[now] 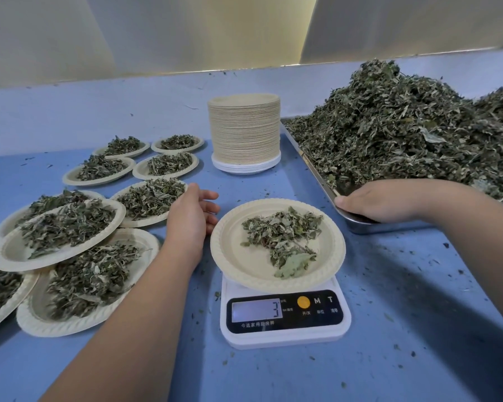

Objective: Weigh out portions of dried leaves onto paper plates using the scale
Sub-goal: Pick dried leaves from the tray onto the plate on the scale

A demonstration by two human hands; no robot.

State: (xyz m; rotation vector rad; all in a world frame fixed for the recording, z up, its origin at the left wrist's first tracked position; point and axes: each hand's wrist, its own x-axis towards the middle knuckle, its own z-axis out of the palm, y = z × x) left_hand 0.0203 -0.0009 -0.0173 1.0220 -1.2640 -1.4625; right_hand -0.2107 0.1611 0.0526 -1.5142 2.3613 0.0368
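A white kitchen scale (285,332) stands at the centre front and its display reads 3. On it sits a paper plate (233,256) with a small heap of dried leaves (285,239). My left hand (192,219) rests on the table just left of that plate, fingers loosely curled and holding nothing. My right hand (381,201) lies palm down in the near left corner of the metal tray (360,226). Its fingers curl down out of sight, so what they hold is hidden. The tray carries a big pile of dried leaves (404,132).
A tall stack of paper plates (244,132) stands behind the scale. Several filled plates (67,227) crowd the left side, some overlapping. Leaf crumbs are scattered over the blue table (389,329). A blue wall panel runs along the back.
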